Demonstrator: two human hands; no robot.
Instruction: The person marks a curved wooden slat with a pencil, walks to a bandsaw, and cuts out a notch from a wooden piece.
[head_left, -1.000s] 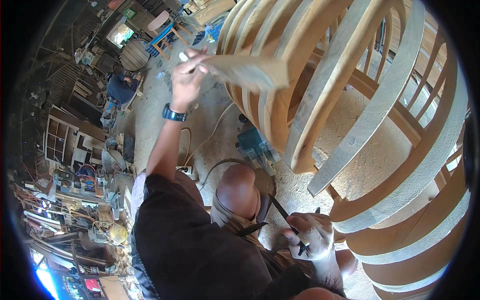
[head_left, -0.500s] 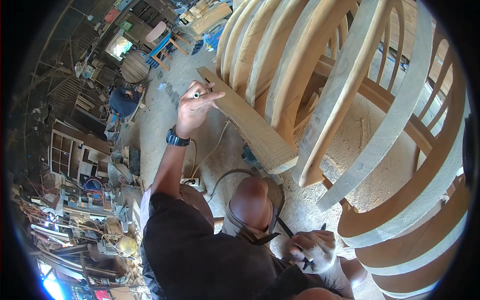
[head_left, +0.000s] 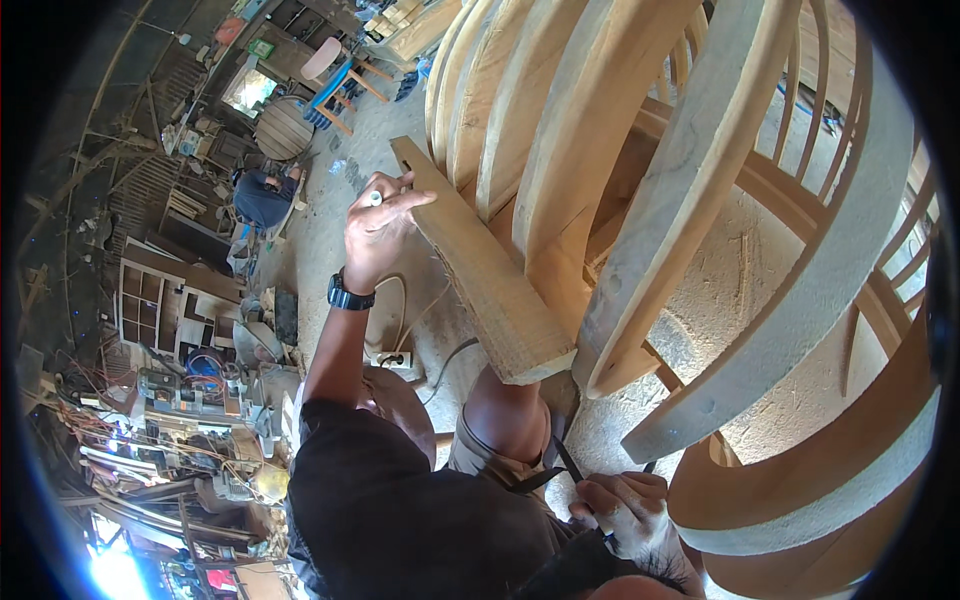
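Note:
My left hand [head_left: 375,232], wearing a dark watch, grips the far end of a thick wooden plank [head_left: 500,290]. A small pale stub [head_left: 376,198] sticks out between its fingers; what it is I cannot tell. The plank slants from that hand down toward my bent knee [head_left: 505,415], beside a large frame of curved wooden ribs [head_left: 640,200]. Low on the right, my right hand [head_left: 630,510] is closed near the rib ends. A narrow dark strip [head_left: 566,458] lies by its fingers, and whatever they hold is mostly hidden.
Curved ribs fill the right side. A pale cable [head_left: 405,310] and a socket box [head_left: 390,358] lie on the concrete floor at left. Beyond are a crouching person [head_left: 265,198], a chair [head_left: 335,80] and cluttered shelves [head_left: 150,300].
The plank's near end has shifted left and nearer, over my knee, covering the green tool seen before on the floor. My left hand stays on the plank; the whole view has shifted slightly.

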